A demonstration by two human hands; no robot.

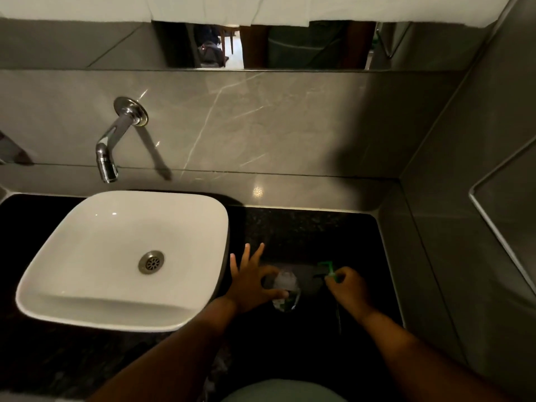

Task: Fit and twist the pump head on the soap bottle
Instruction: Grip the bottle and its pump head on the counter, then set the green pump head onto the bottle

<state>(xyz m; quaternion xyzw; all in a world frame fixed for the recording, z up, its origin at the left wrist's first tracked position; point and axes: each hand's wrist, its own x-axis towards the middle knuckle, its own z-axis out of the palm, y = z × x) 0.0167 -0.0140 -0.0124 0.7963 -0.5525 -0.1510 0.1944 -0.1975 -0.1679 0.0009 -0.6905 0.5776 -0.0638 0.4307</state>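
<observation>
1. Head view, looking down: the soap bottle (285, 291) is a clear one, standing on the dark speckled desk (319, 230) just to the right of the white basin (124, 256). It's pretty dim down there, so the bottle mostly shows as a pale glassy blob.
2. The left hand (252, 281) has thumb and index finger curled around the top part of the bottle, gripping it, while the other three fingers fan out and point toward the wall.
3. The right hand (349, 287) is pinched closed on the green pump head (327, 271), holding it just beside the bottle on its right. The pump isn't on the bottle's neck; there's a visible gap between the two.
4. A thin dark line runs down below the right hand, probably the pump's dip tube, but it's too dark to be sure.
5. The two hands are near each other but not touching.
6. Further back, a chrome tap (111, 140) sticks out of the grey marble wall above the basin, and there's a mirror strip (261, 44) higher up.
</observation>
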